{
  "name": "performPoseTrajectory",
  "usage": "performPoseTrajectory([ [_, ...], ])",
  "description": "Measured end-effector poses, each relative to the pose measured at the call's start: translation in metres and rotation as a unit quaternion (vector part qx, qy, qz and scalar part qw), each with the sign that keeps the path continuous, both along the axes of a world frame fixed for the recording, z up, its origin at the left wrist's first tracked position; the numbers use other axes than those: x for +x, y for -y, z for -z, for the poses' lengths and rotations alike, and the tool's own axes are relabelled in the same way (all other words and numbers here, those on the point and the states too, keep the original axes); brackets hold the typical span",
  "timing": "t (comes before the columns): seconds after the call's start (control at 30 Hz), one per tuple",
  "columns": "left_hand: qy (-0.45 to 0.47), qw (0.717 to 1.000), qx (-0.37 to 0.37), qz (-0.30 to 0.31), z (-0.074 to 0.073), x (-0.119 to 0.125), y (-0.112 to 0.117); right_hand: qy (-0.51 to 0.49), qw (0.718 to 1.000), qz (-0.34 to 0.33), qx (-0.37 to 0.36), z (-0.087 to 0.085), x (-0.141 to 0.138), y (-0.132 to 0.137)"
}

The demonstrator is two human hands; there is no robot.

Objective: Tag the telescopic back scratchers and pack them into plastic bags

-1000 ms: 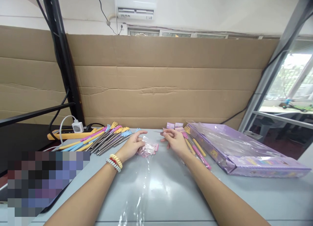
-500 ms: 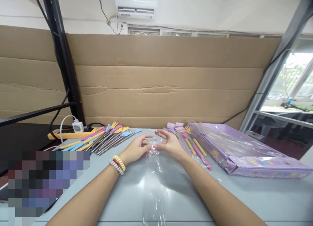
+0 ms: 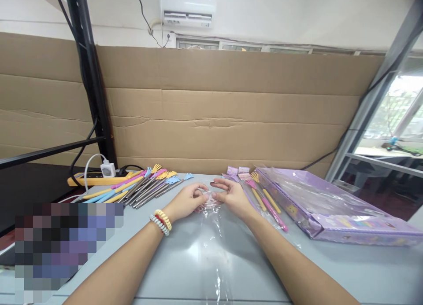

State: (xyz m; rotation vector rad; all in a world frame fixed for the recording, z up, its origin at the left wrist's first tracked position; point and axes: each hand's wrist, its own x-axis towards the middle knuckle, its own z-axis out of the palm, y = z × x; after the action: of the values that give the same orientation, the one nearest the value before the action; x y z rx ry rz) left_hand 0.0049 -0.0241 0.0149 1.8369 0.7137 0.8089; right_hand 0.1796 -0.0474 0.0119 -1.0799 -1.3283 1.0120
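A long clear plastic bag (image 3: 211, 248) runs from between my hands down toward the near table edge. My left hand (image 3: 189, 202) pinches its far end with thumb and bent fingers. Opposite it, my right hand (image 3: 232, 199) grips the same end, thumb against the plastic and the other fingers partly stretched. Something pinkish shows through the crumpled film there, too unclear to name. Just right of my right hand lie several back scratchers (image 3: 259, 198) with pink and yellow handles, some in clear wrappers with lilac header cards (image 3: 243, 170).
Loose back scratchers (image 3: 148, 190) with metal rods and coloured handles are piled at left, before a yellow power strip (image 3: 99, 180) with a white charger (image 3: 108, 168). A purple display box (image 3: 317, 230) stands at right. Cardboard (image 3: 231, 107) walls off the back.
My fingers have drawn in a little around the bag's far end. The bag's lower part has shifted slightly right, and the whole view has moved slightly.
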Motion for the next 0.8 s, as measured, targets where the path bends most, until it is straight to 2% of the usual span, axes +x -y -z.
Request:
performPoseTrajectory([
  [0.23, -0.034, 0.999, 0.03, 0.01, 0.0009, -0.0017, -0.0018, 0.036, 0.999, -0.005, -0.004, -0.0017, -0.003, 0.0033],
  [0.4, -0.039, 0.998, 0.041, 0.01, 0.0007, -0.0017, -0.001, 0.027, 0.999, -0.029, -0.018, -0.0026, -0.0054, 0.0052],
  [0.57, -0.01, 0.999, 0.028, -0.044, 0.0009, 0.0005, 0.0007, 0.032, 0.999, -0.021, -0.011, -0.0011, -0.0015, 0.0027],
  [0.8, -0.008, 0.99, 0.093, -0.108, 0.0025, -0.0008, -0.0025, 0.043, 0.999, -0.024, -0.011, -0.0008, -0.003, 0.0034],
])
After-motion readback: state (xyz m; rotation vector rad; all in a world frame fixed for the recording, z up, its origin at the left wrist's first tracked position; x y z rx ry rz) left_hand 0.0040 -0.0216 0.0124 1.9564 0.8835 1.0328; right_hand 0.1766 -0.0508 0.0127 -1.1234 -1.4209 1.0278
